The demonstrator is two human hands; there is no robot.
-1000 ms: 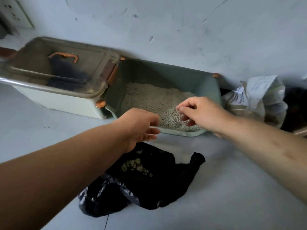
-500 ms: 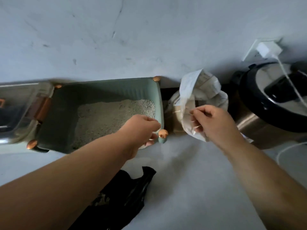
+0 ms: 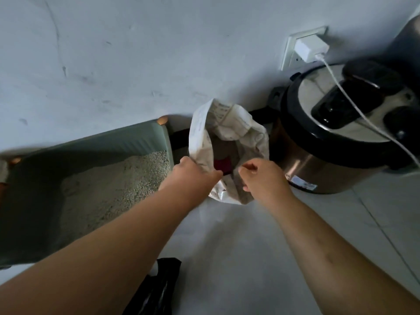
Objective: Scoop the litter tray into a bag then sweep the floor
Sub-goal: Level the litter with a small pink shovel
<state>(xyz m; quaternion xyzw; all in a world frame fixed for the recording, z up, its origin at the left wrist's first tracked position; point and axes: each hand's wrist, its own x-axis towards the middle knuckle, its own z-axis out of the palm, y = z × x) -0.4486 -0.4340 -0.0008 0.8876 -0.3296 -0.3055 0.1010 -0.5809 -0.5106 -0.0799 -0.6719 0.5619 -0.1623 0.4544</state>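
A green litter tray [image 3: 127,137] with grey litter [image 3: 113,187] sits on the floor at the left, against the wall. Right of it stands a white printed litter sack [image 3: 229,123], its mouth pulled open, with something red showing inside. My left hand [image 3: 193,176] grips the sack's left rim. My right hand [image 3: 261,178] pinches the near right rim. A black plastic bag [image 3: 156,289] lies on the floor at the bottom edge, partly hidden by my left forearm.
A steel rice cooker [image 3: 329,142] with a black lid stands right of the sack. A white charger [image 3: 309,48] sits in a wall socket above it, and its cable [image 3: 363,114] trails across the lid. Pale floor tiles [image 3: 238,246] lie between my arms.
The view has swung right from the tray to the sack. My left hand left the tray's corner and took the sack's left rim. Both hands have spread the sack's mouth open.
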